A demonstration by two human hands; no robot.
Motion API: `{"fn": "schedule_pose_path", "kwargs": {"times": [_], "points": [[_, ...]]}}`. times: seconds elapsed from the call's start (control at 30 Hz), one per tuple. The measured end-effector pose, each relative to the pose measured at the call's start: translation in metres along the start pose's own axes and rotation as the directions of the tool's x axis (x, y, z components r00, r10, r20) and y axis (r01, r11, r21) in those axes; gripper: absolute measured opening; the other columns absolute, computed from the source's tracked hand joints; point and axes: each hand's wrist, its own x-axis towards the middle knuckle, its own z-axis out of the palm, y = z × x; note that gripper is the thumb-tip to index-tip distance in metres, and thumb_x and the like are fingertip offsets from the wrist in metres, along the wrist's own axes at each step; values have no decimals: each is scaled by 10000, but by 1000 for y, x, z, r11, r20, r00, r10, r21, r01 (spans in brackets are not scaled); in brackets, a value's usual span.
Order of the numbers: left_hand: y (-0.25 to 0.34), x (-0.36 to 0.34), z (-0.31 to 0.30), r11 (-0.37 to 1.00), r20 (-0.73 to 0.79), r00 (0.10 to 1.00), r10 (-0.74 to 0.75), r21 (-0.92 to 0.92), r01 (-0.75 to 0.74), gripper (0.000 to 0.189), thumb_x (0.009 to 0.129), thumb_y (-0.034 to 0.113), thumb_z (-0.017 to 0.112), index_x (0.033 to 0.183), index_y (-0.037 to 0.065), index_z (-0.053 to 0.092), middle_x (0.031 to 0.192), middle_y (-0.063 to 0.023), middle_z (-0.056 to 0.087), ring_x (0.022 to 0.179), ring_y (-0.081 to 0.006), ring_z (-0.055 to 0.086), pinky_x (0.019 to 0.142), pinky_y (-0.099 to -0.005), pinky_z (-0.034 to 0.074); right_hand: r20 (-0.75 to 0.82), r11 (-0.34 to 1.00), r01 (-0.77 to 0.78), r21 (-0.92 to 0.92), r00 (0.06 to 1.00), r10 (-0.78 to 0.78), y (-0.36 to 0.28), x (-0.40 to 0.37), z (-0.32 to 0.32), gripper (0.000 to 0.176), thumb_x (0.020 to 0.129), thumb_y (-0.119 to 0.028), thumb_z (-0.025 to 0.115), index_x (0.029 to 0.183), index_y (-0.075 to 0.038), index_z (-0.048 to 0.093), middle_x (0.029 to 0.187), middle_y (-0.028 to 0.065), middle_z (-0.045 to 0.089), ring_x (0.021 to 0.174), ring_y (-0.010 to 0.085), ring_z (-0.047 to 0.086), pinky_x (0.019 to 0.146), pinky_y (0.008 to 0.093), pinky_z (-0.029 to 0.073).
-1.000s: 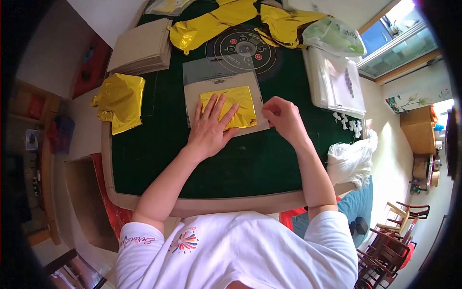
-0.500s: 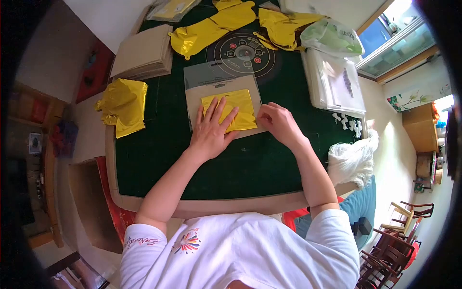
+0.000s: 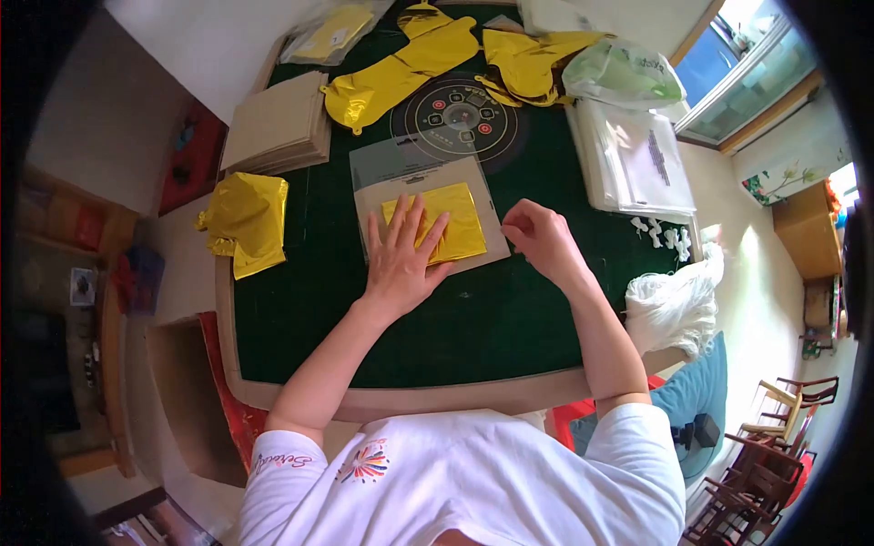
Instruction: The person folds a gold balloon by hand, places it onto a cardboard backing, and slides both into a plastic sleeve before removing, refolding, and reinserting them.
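A folded gold foil balloon (image 3: 462, 227) lies on a beige cardboard sheet (image 3: 369, 202), which has a clear plastic sleeve (image 3: 387, 162) with small print at its far end. My left hand (image 3: 401, 250) rests flat on the foil's left part, fingers spread. Beside the right edge of the cardboard is my right hand (image 3: 543, 238), its fingers curled with thumb and forefinger close together. Whatever those fingers may hold is hidden or too small to see.
Unfolded gold balloons (image 3: 401, 68) lie at the back, another gold balloon (image 3: 250, 218) on the left edge. Around the green tabletop (image 3: 410, 355) are a cardboard stack (image 3: 278, 123), clear plastic sleeves (image 3: 628, 164), a plastic bag (image 3: 624, 73), small white pieces (image 3: 674, 238) and white string (image 3: 674, 305).
My right hand has shifted slightly to the right, away from the gold foil's edge. My left hand stays on the foil. The whole view has also shifted a little.
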Motion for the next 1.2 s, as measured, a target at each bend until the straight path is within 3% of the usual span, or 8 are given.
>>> {"fn": "schedule_pose_path", "kwargs": {"times": [0.1, 0.2, 0.27, 0.43, 0.53, 0.73, 1.07, 1.2], "points": [[12, 9, -16, 986, -16, 997, 70, 154, -67, 705, 894, 493, 613, 1497, 272, 322, 1578, -147, 194, 1479, -336, 133, 1144, -648, 99, -1, 995, 81, -57, 997, -82, 9, 1, 12, 96, 860, -41, 648, 929, 25, 635, 824, 110, 687, 715, 147, 648, 663, 299, 534], [10, 24, -10, 986, 10, 989, 145, 80, -145, 698, 894, 476, 625, 1493, 267, 334, 1580, -120, 193, 1478, -318, 141, 1134, -663, 92, -11, 998, 61, 13, 998, -61, 13, 5, 22, 119, 856, -45, 637, 948, 20, 598, 812, 125, 685, 731, 191, 663, 671, 309, 538], [4, 29, 4, 996, 81, 993, 81, -30, -79, 677, 903, 493, 602, 1489, 275, 343, 1574, -96, 227, 1477, -304, 155, 1142, -649, 94, -16, 997, 43, 58, 999, -42, 10, 7, 21, 138, 845, -50, 636, 952, 20, 582, 807, 149, 684, 740, 241, 678, 688, 332, 543], [4, 29, 11, 997, 57, 995, 80, -11, -80, 651, 918, 490, 579, 1487, 271, 352, 1556, -93, 274, 1466, -304, 193, 1147, -635, 99, 86, 966, -174, 189, 983, 160, -5, 6, 14, 157, 834, -37, 629, 969, 1, 559, 803, 117, 686, 709, 171, 676, 641, 302, 543], [5, 28, 10, 997, 48, 996, 78, -24, -77, 641, 922, 478, 578, 1485, 267, 357, 1548, -96, 290, 1460, -308, 211, 1145, -635, 104, 62, 970, -113, 215, 993, 102, 7, 11, 15, 169, 874, -61, 645, 998, -20, 538, 790, 63, 688, 649, 92, 620, 523, 229, 450], [4, 28, 14, 997, 30, 996, 82, -19, -81, 635, 923, 474, 577, 1483, 266, 364, 1545, -95, 296, 1456, -307, 221, 1145, -634, 106, 181, 927, -224, 302, 968, 175, 1, 11, 14, 172, 887, -59, 642, 1016, -33, 532, 792, 54, 683, 644, 84, 608, 516, 221, 441], [5, 28, 15, 997, 56, 996, 76, 13, -77, 623, 943, 485, 534, 1489, 250, 350, 1552, -103, 278, 1459, -311, 212, 1143, -629, 100, 175, 899, -201, 389, 974, 142, 9, 15, 17, 201, 899, -76, 639, 1061, -42, 525, 807, 49, 671, 642, 81, 602, 495, 215, 424], [5, 29, 15, 997, 71, 994, 78, 21, -79, 629, 941, 481, 536, 1491, 241, 345, 1554, -105, 276, 1458, -316, 212, 1144, -625, 96, 141, 919, -235, 315, 970, 200, -1, 11, 15, 246, 880, -68, 637, 1096, -49, 522, 806, 50, 662, 626, 86, 600, 482, 220, 422]]}}
